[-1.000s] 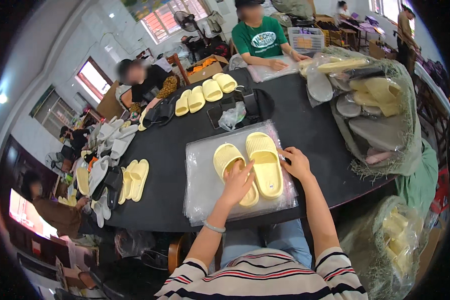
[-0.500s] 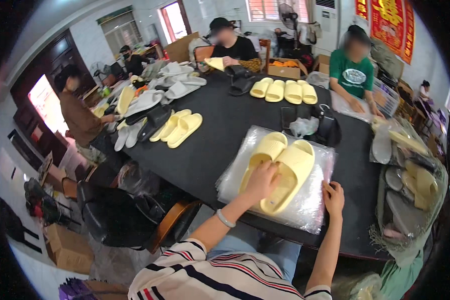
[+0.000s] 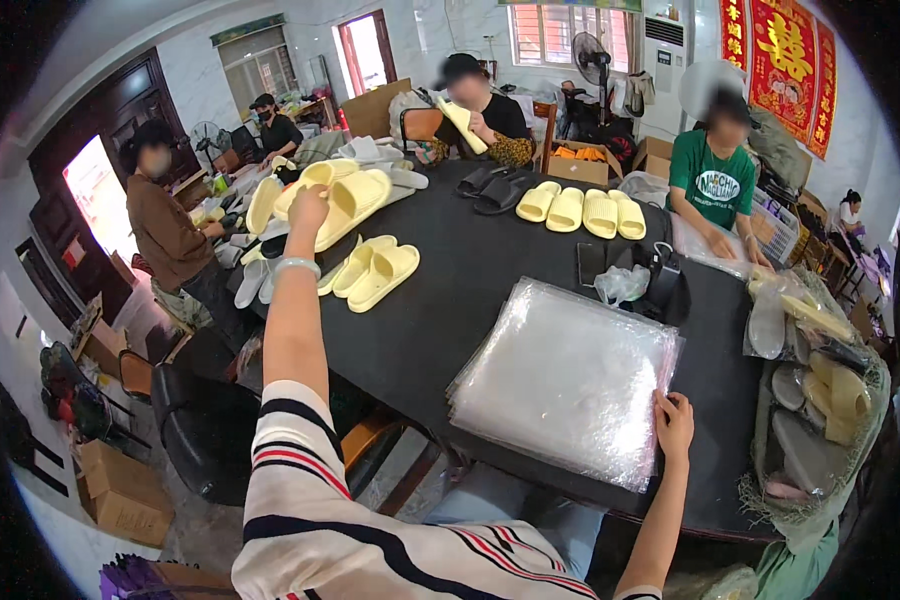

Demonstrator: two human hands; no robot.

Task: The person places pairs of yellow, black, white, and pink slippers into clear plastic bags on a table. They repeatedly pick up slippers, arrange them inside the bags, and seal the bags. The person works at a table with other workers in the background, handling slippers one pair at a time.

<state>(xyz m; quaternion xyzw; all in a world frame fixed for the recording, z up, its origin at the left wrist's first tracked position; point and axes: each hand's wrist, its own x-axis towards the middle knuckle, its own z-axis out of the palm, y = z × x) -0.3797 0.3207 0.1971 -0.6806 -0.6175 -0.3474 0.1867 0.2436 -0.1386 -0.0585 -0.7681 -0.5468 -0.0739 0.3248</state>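
My left hand is stretched out to the far left, closed on a pair of yellow slide slippers held over the table's left side. Beneath and nearer to me, more yellow slippers lie on the black table. A stack of clear plastic bags rests in front of me, its sheets slightly fanned at the left. At its right edge my right hand has its fingers curled, pinching the border of the bags.
Grey and white slippers pile up at the far left. Yellow slippers and black slippers line the far side. Behind the bags sit a phone and a black pouch. A sack of bagged slippers stands right. Several people work around the table.
My left hand has carried the yellow slippers off the plastic bags to the far left, uncovering the stack. My right hand stays at the stack's right edge.
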